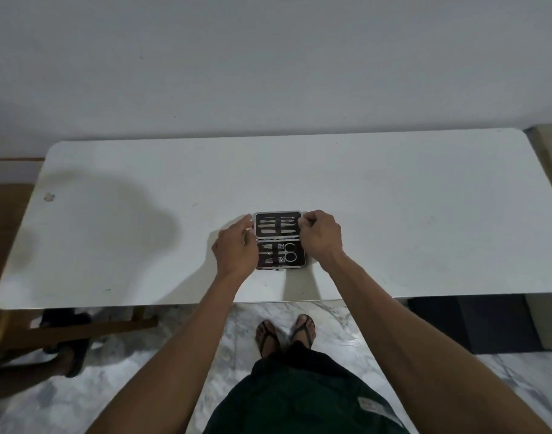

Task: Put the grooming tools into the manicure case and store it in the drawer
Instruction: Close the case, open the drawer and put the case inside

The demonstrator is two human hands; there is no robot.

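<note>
A dark manicure case with a metal rim lies open flat on the white table, near its front edge. Several metal grooming tools sit in its straps; small scissors are in the near half, thin files in the far half. My left hand rests against the case's left side, fingertips touching the far half's left edge. Over on the opposite side, my right hand has its fingers curled on the far half's right edge. No drawer is in view.
The table stands against a plain white wall. A wooden chair with dark sandals near it is at the left. A dark box sits under the table at the right. My sandalled feet stand on marble floor.
</note>
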